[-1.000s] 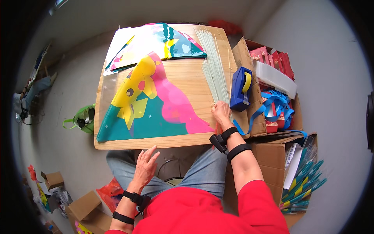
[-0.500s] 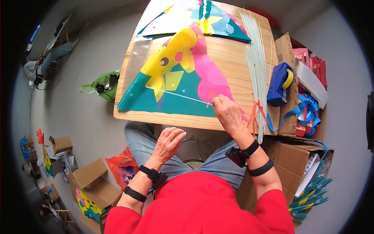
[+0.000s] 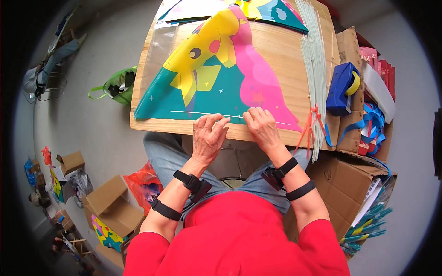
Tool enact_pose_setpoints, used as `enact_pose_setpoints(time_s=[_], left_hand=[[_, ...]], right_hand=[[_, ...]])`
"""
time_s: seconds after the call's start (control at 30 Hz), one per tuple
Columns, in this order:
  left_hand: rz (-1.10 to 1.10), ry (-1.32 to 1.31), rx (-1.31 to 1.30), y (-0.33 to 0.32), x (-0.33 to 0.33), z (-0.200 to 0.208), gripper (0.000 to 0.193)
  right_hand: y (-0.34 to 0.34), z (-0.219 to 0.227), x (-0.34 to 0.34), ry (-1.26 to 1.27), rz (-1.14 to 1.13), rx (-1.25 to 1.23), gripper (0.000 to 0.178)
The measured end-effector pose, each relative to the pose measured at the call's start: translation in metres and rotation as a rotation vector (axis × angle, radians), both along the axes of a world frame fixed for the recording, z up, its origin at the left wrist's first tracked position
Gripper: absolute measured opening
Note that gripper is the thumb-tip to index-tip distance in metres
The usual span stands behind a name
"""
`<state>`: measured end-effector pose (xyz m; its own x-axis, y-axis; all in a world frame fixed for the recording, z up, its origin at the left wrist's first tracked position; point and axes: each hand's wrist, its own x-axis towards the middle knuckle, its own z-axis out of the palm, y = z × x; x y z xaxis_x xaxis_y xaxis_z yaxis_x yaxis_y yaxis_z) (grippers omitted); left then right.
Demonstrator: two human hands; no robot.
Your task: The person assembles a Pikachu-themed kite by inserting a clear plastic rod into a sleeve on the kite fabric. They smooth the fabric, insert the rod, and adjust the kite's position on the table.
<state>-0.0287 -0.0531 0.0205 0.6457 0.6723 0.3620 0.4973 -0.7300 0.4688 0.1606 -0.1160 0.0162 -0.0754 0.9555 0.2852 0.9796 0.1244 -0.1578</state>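
Observation:
A folded kite sheet (image 3: 225, 89) with a yellow cartoon figure on teal and pink lies flat on the wooden table (image 3: 281, 55). Across its near edge runs a thin white rod (image 3: 184, 112) with a small white piece near its middle. My right hand (image 3: 262, 126) pinches the rod just right of that piece. To the left of it, my left hand (image 3: 208, 138) is closed with bent fingers around the rod; its fingertips partly hide the grip. Both hands are over the table's front edge.
More printed kite sheets (image 3: 271, 11) lie at the far side. A bundle of thin pale rods (image 3: 314, 69), tied with red string (image 3: 313, 124), runs along the right. Beyond it stand a blue tape dispenser (image 3: 338, 89) and an open cardboard box (image 3: 348, 50) with blue ribbon (image 3: 375, 126).
My left hand has come up from above my lap to the rod. The rod has shifted right and lies flatter, with my right hand still on it. The view has shifted slightly.

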Motion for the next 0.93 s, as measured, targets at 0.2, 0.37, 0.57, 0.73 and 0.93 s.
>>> enact_pose_setpoints(time_s=[0.2,0.37,0.57,0.73,0.93], left_hand=[[0.019,0.063,-0.071,0.013,0.017,-0.004,0.039],[-0.008,0.099,-0.164,0.02,0.03,-0.005,0.036],[0.015,0.098,-0.171,0.021,0.03,-0.011,0.035],[0.006,0.078,-0.247,0.021,0.028,-0.009,0.039],[-0.012,0.068,-0.319,0.024,0.023,-0.014,0.046]], right_hand=[[0.001,-0.014,-0.007,0.218,-0.11,0.008,0.009],[0.004,-0.017,-0.007,0.346,-0.18,0.03,0.011],[0.006,-0.016,-0.009,0.312,-0.19,0.045,0.01],[0.005,-0.015,-0.009,0.324,-0.197,0.036,0.009],[0.005,-0.015,-0.01,0.337,-0.197,0.024,0.009]])
